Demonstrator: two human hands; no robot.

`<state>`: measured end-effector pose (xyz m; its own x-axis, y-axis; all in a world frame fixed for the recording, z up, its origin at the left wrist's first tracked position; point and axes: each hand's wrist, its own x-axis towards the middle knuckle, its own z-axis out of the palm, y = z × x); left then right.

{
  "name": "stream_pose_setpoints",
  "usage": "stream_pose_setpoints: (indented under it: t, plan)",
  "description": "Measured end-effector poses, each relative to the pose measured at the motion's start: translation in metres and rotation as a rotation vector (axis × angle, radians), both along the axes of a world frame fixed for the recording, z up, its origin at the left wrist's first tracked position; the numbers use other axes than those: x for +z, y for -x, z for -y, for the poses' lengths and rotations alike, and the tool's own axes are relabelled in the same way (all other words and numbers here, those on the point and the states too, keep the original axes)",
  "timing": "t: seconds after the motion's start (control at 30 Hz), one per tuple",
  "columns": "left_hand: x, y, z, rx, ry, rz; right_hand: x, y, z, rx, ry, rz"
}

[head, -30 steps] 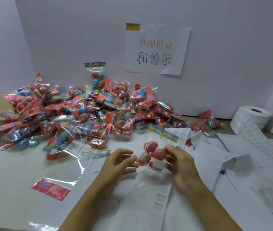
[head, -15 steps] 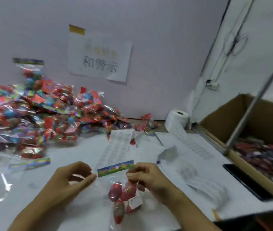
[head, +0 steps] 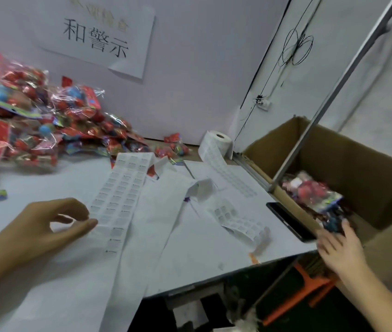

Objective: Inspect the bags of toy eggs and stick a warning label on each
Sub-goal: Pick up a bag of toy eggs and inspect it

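Observation:
A heap of clear bags of red and blue toy eggs (head: 34,121) lies at the back left of the white table (head: 202,255). A long strip of warning labels (head: 123,197) runs down the middle of the table. My left hand (head: 53,226) hovers at the strip's left edge, fingers loosely curled, holding nothing. My right hand (head: 341,248) reaches past the table's right edge with straight fingers, just beneath a blurred bag of eggs (head: 314,192) that is in the cardboard box (head: 357,164). That bag is free of the hand.
A label roll (head: 219,142) stands at the back by the wall. A black phone (head: 288,221) lies at the table's right edge. A slanted metal pole (head: 321,111) crosses the box. An orange stool (head: 305,286) sits below the table. A paper sign (head: 94,37) hangs on the wall.
The view swung right. My right hand carried the labelled bag from the table's middle to the box and let it go. My left hand stayed by the label strip.

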<state>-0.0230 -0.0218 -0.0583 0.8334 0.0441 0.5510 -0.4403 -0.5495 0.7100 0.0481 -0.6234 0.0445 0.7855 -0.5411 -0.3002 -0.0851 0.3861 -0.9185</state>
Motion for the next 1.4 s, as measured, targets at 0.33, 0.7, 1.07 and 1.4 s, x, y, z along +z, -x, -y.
stream_pose_setpoints:
  t: [0.33,0.7,1.07,1.4]
  plan:
    - [-0.013,-0.001,-0.011,0.255,-0.036,-0.103,-0.052,-0.013,-0.127,0.475,1.189,0.019]
    - [0.007,0.008,0.002,0.238,0.032,-0.196,-0.035,-0.012,-0.388,1.094,1.446,0.602]
    - [0.019,0.011,0.010,0.345,0.086,-0.203,-0.073,-0.015,-0.460,1.213,1.144,0.620]
    - [0.034,0.021,-0.011,1.109,-0.171,-0.062,-0.075,-0.019,-0.454,1.285,1.127,0.568]
